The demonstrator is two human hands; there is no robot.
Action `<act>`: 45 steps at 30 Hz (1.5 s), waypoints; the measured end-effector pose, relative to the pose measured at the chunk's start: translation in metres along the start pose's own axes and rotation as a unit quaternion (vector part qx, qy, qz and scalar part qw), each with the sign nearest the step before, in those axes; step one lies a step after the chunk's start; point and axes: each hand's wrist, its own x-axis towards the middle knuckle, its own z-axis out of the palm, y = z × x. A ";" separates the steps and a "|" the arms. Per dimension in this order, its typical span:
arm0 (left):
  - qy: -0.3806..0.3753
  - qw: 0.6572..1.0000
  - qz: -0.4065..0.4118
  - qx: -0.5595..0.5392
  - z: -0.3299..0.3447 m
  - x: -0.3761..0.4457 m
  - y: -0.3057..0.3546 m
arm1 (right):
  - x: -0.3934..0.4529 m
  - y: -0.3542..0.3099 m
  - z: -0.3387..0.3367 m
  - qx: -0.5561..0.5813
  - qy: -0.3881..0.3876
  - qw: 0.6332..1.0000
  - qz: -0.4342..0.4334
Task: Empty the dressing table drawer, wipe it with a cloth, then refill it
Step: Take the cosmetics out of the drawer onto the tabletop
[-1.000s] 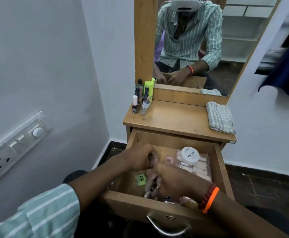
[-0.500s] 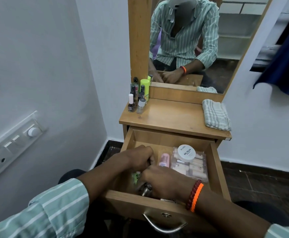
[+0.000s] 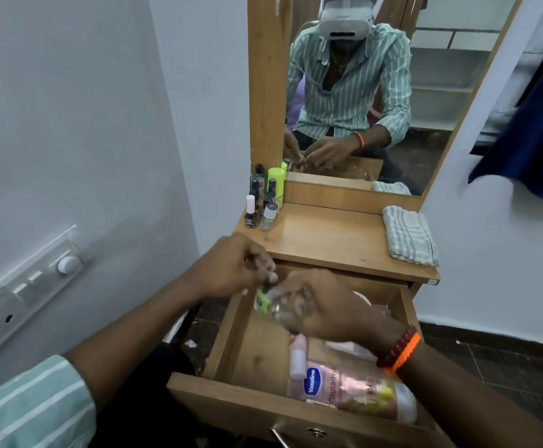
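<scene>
1. While the drawer [image 3: 231, 337] stands pulled out below the tabletop [image 3: 328, 240], the head view, the only view, shows both hands lifted just above its rear left corner. The left hand [image 3: 231, 270] has its fingers curled and seems to pinch the dark cap of a small item, though blur keeps me from being sure. The right hand [image 3: 322, 305] curls round a small clear bottle with a green label [image 3: 263, 302].

2. Emptying appears to be under way, with the wiping not yet begun. To do it well, I would carry the small bottle upright to the group of nail polish bottles [image 3: 263, 202] at the tabletop's back left corner and set it beside them without knocking them, since they are narrow and look easy to tip.

3. Left in the drawer are a pink Vaseline lotion bottle [image 3: 351, 392] lying on its side against the front wall and a small pink tube [image 3: 298, 357] just behind it; both look like smooth plastic and would probably roll.

4. Smooth, glossy wood forms the drawer and tabletop. A folded checked cloth [image 3: 409, 234], soft and woven, lies at the tabletop's right edge, well apart from the bottles and within reach for the wiping.
</scene>
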 end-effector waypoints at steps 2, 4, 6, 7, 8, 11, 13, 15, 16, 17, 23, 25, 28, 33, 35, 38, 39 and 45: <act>0.055 0.998 -0.007 -0.034 -0.018 0.004 0.004 | 0.014 -0.003 -0.012 0.025 0.046 0.999 0.011; 0.115 0.992 -0.018 -0.041 -0.033 0.010 0.007 | 0.031 -0.004 -0.023 0.031 0.092 0.995 0.021; 0.170 0.985 -0.024 -0.027 -0.044 0.018 0.007 | 0.047 -0.003 -0.031 0.030 0.140 0.989 0.029; 0.190 0.981 -0.027 -0.021 -0.048 0.022 0.006 | 0.056 -0.002 -0.035 0.032 0.161 0.986 0.032; 0.205 0.978 -0.030 -0.019 -0.050 0.025 0.004 | 0.065 -0.001 -0.037 0.032 0.180 0.982 0.036; 0.237 0.971 -0.036 -0.005 -0.052 0.035 -0.002 | 0.087 0.002 -0.040 0.011 0.226 0.973 0.056; 0.251 0.968 -0.032 0.004 -0.050 0.040 -0.005 | 0.097 0.002 -0.040 0.003 0.246 0.967 0.064; 0.257 0.966 -0.030 0.006 -0.048 0.045 -0.009 | 0.104 0.003 -0.038 0.011 0.256 0.964 0.070; 0.259 0.965 -0.030 0.008 -0.047 0.048 -0.011 | 0.107 0.003 -0.037 0.012 0.257 0.963 0.073; 0.262 0.965 -0.029 0.011 -0.046 0.050 -0.014 | 0.108 0.004 -0.034 0.010 0.257 0.964 0.074; 0.281 0.959 -0.020 0.019 -0.039 0.060 -0.023 | 0.114 0.010 -0.024 0.002 0.253 0.965 0.067; 0.286 0.958 -0.016 0.025 -0.037 0.062 -0.024 | 0.115 0.010 -0.023 0.005 0.257 0.964 0.069; 0.295 0.955 -0.012 0.030 -0.036 0.062 -0.027 | 0.114 0.011 -0.023 0.001 0.258 0.964 0.068; 0.297 0.954 -0.017 0.040 -0.035 0.062 -0.030 | 0.112 0.011 -0.022 -0.003 0.254 0.964 0.074; 0.296 0.954 -0.020 0.043 -0.035 0.062 -0.030 | 0.111 0.011 -0.022 -0.004 0.253 0.965 0.073; 0.295 0.954 -0.019 0.046 -0.035 0.061 -0.031 | 0.110 0.013 -0.022 -0.006 0.254 0.964 0.073; 0.295 0.954 -0.020 0.050 -0.035 0.060 -0.030 | 0.109 0.013 -0.023 -0.006 0.253 0.965 0.074; 0.337 0.937 -0.045 0.081 -0.032 0.040 -0.012 | 0.092 0.014 -0.026 -0.009 0.269 0.960 0.075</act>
